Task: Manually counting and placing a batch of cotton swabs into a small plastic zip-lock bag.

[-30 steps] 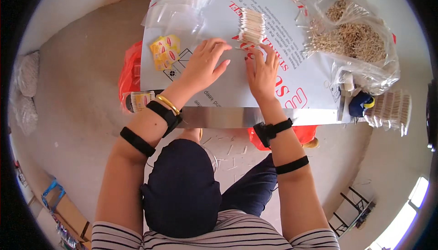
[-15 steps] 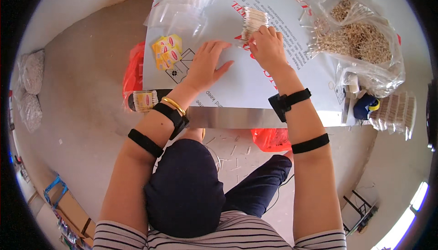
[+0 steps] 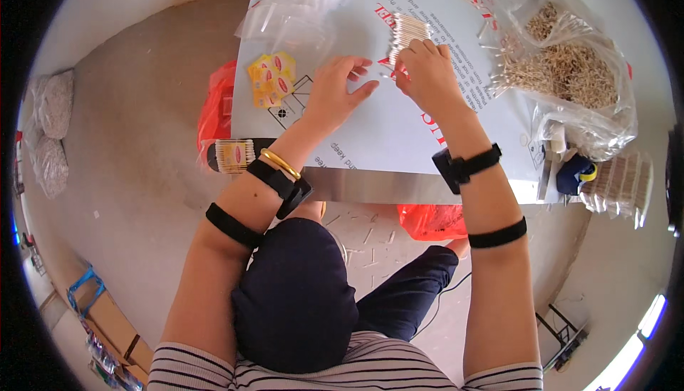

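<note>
A row of cotton swabs (image 3: 411,29) lies side by side on the sheet-covered table, with white tips at both sides. At the row's near end is my right hand (image 3: 431,74), fingers bent and closed around a swab whose white tip pokes out to the left; the hand hides the rest of it. To the left of the row, my left hand (image 3: 333,91) hovers over the table with thumb and fingers apart, holding nothing. Several yellow printed cards (image 3: 273,77) lie left of it, below a pile of clear plastic bags (image 3: 296,24).
A large clear bag of loose swabs (image 3: 570,70) lies open at the right. Packed swabs (image 3: 235,156) rest at the table's left front corner, near a red bag (image 3: 217,106). A tape roll (image 3: 588,172) and stacked packs (image 3: 620,184) are at the right edge. Another red bag (image 3: 431,221) hangs below.
The whole scene has shifted slightly to the right in view. My left fingers have spread a little more. My right hand stays at the near end of the swab row.
</note>
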